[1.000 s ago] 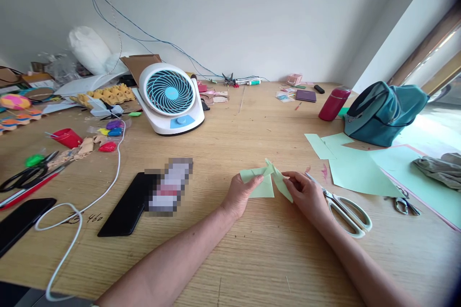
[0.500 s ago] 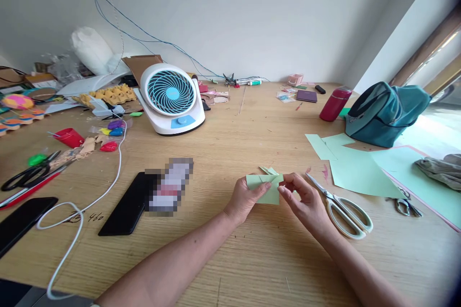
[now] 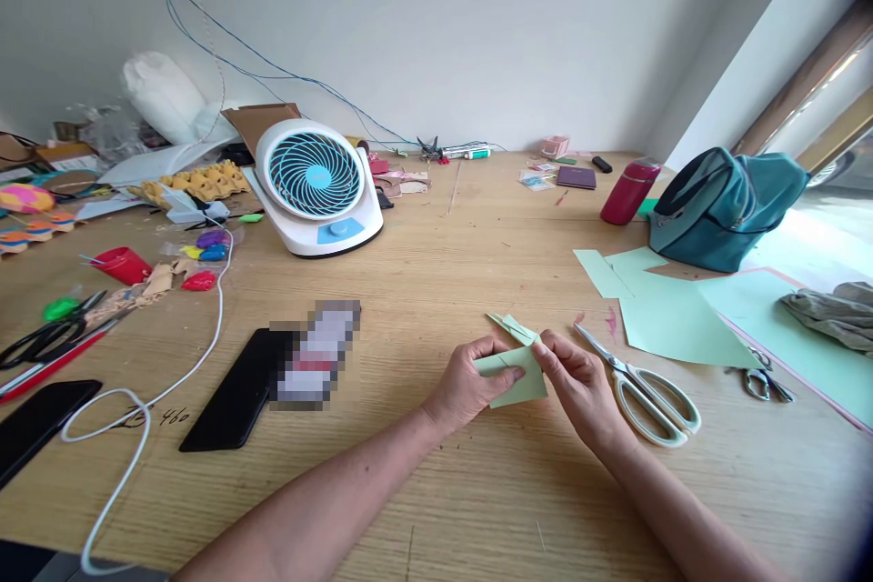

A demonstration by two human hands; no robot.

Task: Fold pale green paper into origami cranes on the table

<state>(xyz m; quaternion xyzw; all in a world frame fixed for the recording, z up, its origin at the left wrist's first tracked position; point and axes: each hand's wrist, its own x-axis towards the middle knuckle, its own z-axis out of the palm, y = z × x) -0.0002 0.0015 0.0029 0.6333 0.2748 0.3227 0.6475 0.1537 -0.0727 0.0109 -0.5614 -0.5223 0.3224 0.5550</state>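
Pale-green folded paper [image 3: 522,390] is held over the light-brown wooden bench [image 3: 436,268], the left hand [image 3: 462,387] pinching its left side, the right hand [image 3: 579,382] its upper right corner; creases show, but projecting flaps [image 3: 516,330] suggest unfinished folding.

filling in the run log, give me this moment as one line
left hand: gripping folded green paper | right hand: pinching its right edge | nearby: scissors, beside right hand
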